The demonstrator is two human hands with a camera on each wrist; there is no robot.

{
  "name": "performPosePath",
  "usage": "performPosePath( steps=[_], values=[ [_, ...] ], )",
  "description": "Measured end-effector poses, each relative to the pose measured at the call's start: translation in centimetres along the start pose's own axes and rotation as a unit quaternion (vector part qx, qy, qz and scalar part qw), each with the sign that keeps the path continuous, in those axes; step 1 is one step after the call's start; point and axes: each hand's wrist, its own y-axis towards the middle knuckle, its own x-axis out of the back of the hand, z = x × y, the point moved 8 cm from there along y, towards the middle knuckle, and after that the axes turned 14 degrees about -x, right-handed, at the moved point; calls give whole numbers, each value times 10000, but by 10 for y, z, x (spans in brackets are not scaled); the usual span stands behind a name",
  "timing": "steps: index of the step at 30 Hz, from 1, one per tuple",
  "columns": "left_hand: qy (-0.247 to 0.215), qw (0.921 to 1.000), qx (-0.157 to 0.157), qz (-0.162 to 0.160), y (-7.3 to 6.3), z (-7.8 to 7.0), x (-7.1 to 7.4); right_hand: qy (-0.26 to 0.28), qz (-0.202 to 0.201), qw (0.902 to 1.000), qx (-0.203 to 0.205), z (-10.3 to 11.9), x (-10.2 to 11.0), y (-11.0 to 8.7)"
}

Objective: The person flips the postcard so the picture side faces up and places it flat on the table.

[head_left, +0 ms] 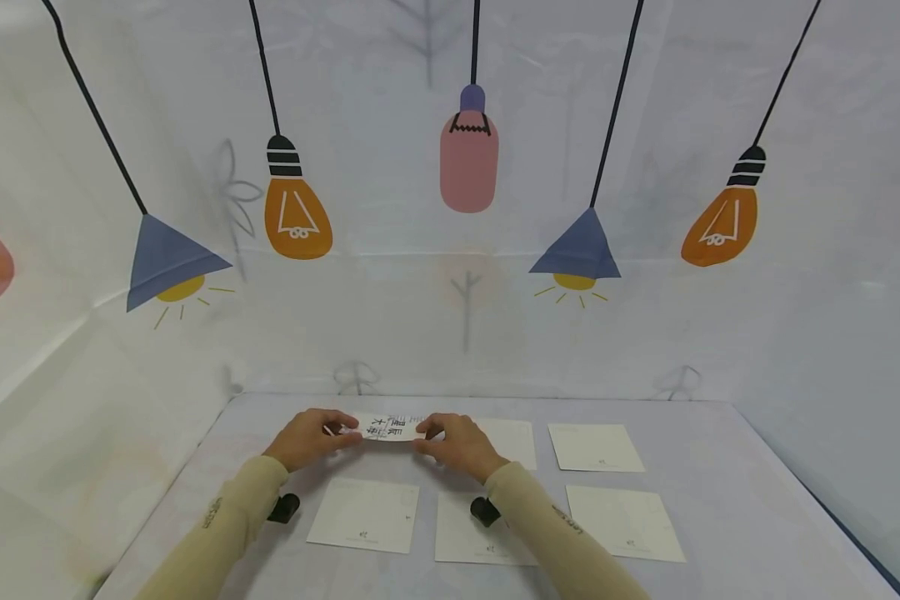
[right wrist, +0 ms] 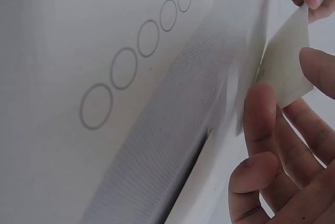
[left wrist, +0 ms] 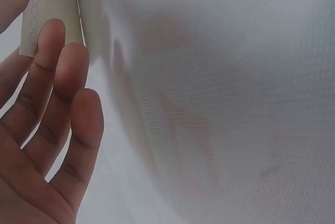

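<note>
Card stretches, long axis crosswise, midway between the person's left hand and right hand, each pinching one end.

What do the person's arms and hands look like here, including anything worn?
The left hand and right hand are ungloved. The left sleeve and right sleeve are long and pale beige, each with small dark lettering along the forearm. A small black device shows by each wrist.

Soft, diffuse light — faint shadows on the table — hazy left-wrist view
</note>
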Motion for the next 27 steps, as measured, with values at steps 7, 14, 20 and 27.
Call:
performPosePath(
  steps=[7, 14, 20, 27],
  values=[
    [46, 9998, 179, 98, -2, 1, -3, -206, 17, 9998, -53, 2, -1, -1],
    [70, 9989, 408, 197, -5, 5, -8, -337, 85, 9993, -121, 4, -5, -2],
    [252, 9983, 470, 229, -7, 6, -10, -568, 15, 9983, -85, 5, -7, -3],
    [314, 9977, 516, 321, -8, 5, -14, -661, 15, 9978, -95, 2, -10, -1]
  ],
)
